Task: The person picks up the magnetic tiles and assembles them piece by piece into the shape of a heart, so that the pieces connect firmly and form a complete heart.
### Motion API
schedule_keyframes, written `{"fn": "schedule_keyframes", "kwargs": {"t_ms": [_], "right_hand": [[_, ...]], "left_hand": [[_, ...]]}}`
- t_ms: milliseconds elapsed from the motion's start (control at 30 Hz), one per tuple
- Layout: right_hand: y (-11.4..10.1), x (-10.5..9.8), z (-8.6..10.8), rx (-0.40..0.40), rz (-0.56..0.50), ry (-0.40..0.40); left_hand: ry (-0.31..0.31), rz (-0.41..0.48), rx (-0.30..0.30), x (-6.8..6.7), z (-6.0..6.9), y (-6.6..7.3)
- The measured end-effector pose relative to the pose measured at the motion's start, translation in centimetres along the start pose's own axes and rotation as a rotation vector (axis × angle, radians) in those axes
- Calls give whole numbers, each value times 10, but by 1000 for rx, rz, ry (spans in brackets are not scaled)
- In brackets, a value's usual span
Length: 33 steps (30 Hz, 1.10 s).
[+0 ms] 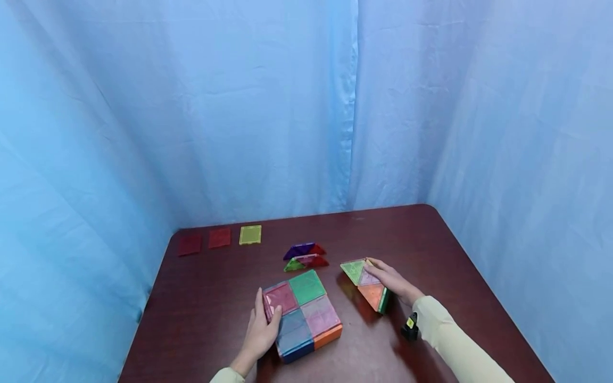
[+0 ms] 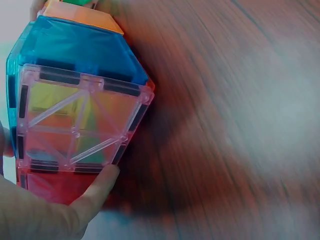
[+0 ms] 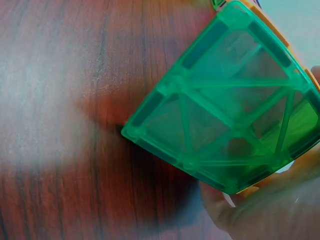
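A box built of translucent magnetic tiles sits tilted near the middle front of the table, topped by pink, green, blue and lilac squares. My left hand grips its left corner, fingers along the far left side and thumb on the near side. In the left wrist view that thumb lies along the lower edge of a pink tile. To the right, my right hand holds a folded group of magnetic tiles, light green, lilac and orange triangles. Its green square tile fills much of the right wrist view.
Two standing strips of triangle tiles are behind the box. Two red squares and a yellow square lie flat at the far left of the dark wooden table. Blue curtains enclose the table.
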State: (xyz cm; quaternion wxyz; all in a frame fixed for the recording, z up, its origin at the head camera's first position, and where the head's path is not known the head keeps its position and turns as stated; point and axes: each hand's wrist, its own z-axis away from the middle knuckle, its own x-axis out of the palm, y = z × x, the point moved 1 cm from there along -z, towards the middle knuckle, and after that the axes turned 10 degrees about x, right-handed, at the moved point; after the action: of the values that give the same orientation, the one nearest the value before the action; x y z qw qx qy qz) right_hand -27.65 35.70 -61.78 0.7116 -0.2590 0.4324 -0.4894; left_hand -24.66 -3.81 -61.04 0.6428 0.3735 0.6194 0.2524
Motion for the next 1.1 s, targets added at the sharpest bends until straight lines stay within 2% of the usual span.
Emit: {"fn": "schedule_keyframes", "kwargs": {"t_ms": [100, 200, 367, 533, 667, 833, 933, 1033, 1100], "right_hand": [[0, 0, -3, 3, 18, 47], [3, -1, -8, 21, -6, 85], [9, 0, -13, 37, -33, 123], [9, 2, -16, 11, -39, 138], [8, 2, -16, -17, -35, 147], [11, -3, -19, -17, -3, 156], [13, -8, -21, -29, 19, 156], [14, -17, -21, -59, 84, 173], [12, -24, -20, -93, 159, 220]], "left_hand": [[-9, 33, 9, 10, -2, 10], [-14, 92, 8, 21, -3, 19], [-30, 228, -53, 43, 1, 33], [-38, 364, -101, 64, 2, 44], [-82, 432, -115, 72, 1, 51], [-122, 429, -52, 66, -2, 48], [-205, 514, -19, 60, -4, 46], [-288, 573, 21, 61, -7, 44], [-305, 520, 81, 66, -9, 46]]}}
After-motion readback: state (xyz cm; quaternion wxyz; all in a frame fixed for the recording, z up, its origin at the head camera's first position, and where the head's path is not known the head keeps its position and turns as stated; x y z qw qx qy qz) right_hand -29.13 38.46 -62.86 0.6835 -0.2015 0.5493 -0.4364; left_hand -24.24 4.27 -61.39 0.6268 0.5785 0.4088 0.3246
